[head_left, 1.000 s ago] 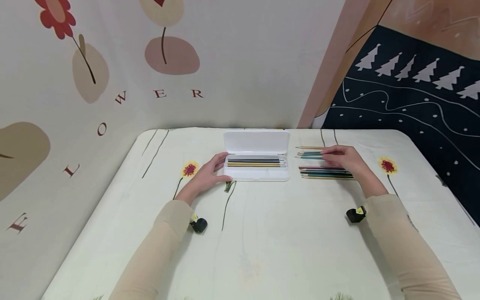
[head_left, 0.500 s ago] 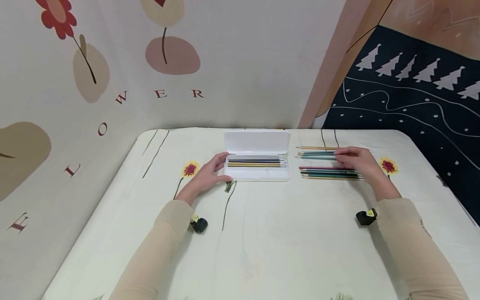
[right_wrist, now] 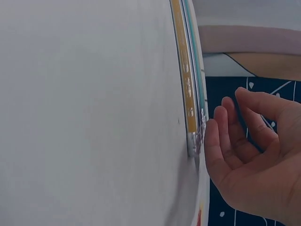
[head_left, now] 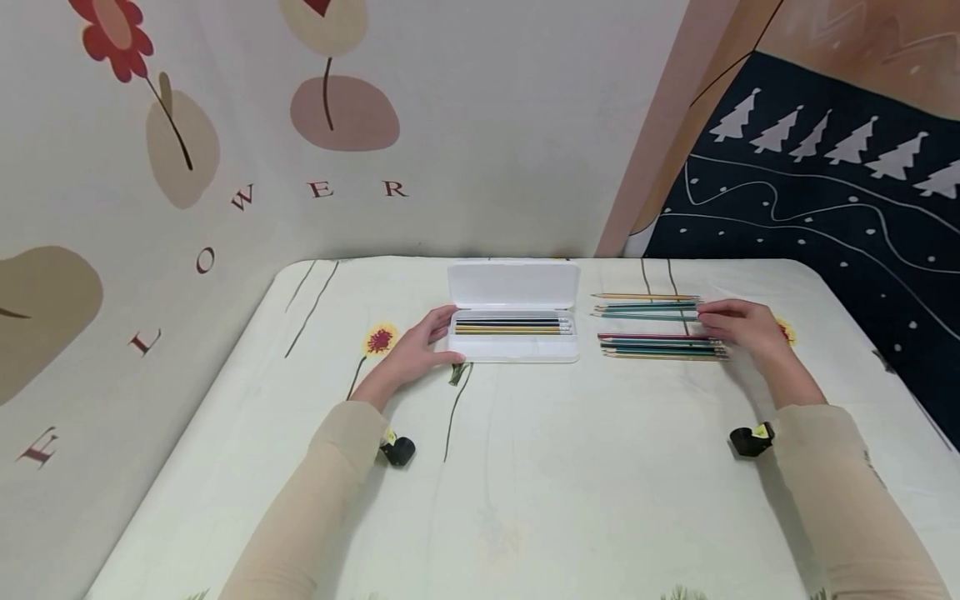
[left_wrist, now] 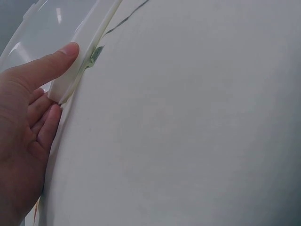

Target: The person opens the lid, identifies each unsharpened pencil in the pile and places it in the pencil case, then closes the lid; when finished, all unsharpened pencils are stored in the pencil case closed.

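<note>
A white plastic pencil case [head_left: 516, 350] lies with its lid raised at the back. Several dark and yellow pencils [head_left: 513, 327] rest inside it. My left hand [head_left: 412, 344] grips the case's left end; in the left wrist view the thumb lies along its side and the fingers bend at the corner. To the right of the case, several pencils lie in an upper group [head_left: 647, 307] and a lower group [head_left: 660, 347]. My right hand [head_left: 742, 327] is at the right ends of the upper group. In the right wrist view its fingers are loosely bent, with nothing visible between them.
A white cloth [head_left: 555, 467] with printed flowers covers the table. The back wall [head_left: 495, 167] rises behind the table's far edge, and a dark tree-patterned hanging [head_left: 810, 192] stands at the right. Black wrist cameras [head_left: 750, 441] sit by both sleeves.
My right hand has slid rightward along the upper pencils to their ends, uncovering more of them. The pencils stay in place. My left hand and the case have not moved.
</note>
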A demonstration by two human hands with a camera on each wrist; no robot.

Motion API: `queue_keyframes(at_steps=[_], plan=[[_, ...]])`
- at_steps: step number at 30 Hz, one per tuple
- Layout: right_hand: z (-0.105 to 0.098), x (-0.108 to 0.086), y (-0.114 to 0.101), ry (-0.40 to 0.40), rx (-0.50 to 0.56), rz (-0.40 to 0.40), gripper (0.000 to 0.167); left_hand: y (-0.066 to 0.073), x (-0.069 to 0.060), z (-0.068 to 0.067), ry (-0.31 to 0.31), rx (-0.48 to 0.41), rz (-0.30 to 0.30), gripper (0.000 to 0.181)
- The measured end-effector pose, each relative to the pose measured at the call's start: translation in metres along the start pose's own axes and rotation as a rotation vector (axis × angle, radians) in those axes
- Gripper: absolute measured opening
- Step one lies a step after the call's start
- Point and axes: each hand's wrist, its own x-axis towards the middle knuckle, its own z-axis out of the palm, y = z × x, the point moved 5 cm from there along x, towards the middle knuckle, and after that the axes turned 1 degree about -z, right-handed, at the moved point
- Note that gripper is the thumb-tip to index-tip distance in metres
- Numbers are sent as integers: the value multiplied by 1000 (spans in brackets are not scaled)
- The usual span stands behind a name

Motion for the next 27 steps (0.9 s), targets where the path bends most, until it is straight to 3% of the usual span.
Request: queue_keyframes(at_steps=[9,14,18,21,27], plan=[[-14,2,16,46,-36,18,49,1,0,0,-2,-4,6,90],[-17,3,24,-15,-171,43,53,1,-1,0,-5,-4,-6,90],[-15,5,24,-77,-297,-39,50,1,-2,-1,-2,1,-1,90],[-13,9,24,-82,-333,-78,45,2,-2,-1,-1,-5,30,90],[-12,9,27,-111,-320,-52,42,3,-1,0,-9,-24,72,90]])
